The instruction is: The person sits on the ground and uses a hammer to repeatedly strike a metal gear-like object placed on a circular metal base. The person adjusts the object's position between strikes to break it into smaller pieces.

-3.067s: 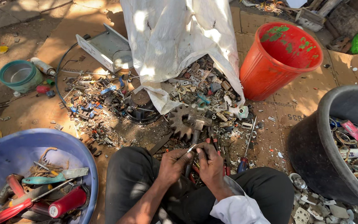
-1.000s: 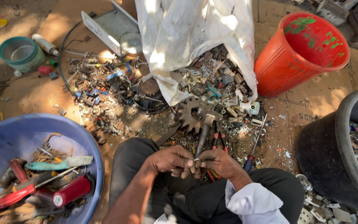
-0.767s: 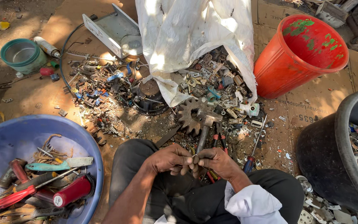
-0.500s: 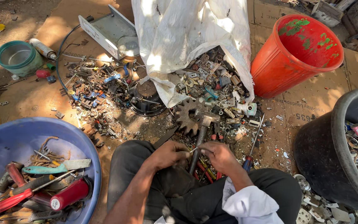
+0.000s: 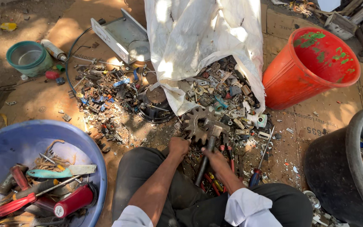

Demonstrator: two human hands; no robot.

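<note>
I sit on the ground with scrap between my knees. My left hand is curled, knuckles up, and rests on the small scrap just below a big rusty gear. My right hand lies close beside the dark handle of a hammer, whose head rests on the gear. The fingertips of both hands are hidden, so what they hold is unclear. Red-handled pliers lie under my right wrist.
A white sack spills metal scrap ahead. An orange bucket stands at the right, a black tub at the near right, and a blue basin of tools at the left. A green bowl and a grey metal case lie further off.
My hands, held together over a small metal piece before, have parted and dropped to the ground on either side of the hammer handle.
</note>
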